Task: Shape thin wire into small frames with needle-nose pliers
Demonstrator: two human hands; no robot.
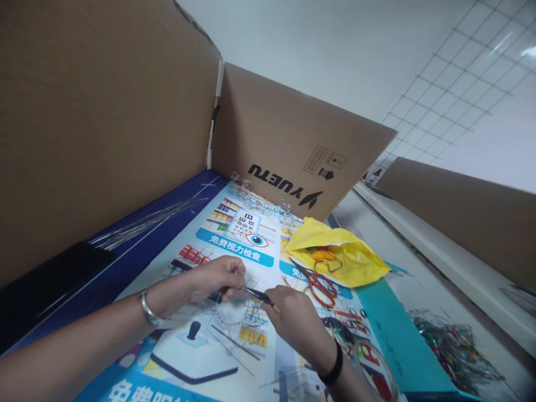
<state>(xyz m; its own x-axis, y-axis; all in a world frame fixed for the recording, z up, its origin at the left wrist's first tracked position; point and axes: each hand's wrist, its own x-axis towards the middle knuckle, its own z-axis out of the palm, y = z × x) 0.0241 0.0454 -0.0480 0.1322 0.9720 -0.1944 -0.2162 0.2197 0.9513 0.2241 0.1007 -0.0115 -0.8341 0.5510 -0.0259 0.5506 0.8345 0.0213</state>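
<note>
My right hand [293,318] is closed around a small pair of pliers [258,295], whose dark jaws point left. The jaw tips reach the fingertips of my left hand [220,277], which pinches a thin wire piece [244,286]; its shape is too fine to make out fully. Below both hands lies a loop of thin wire [230,319] on the printed poster sheet. Just right of my right hand are red-handled scissors [322,289], their blades pointing up and left toward a yellow bag [339,251] with orange material inside.
Cardboard panels [285,134] stand at the back and left [104,111]. Straight wires [154,220] lie along the blue left strip. A tangle of wire scraps [456,346] is at the lower right. Near my right wrist sits a clear round container [377,368].
</note>
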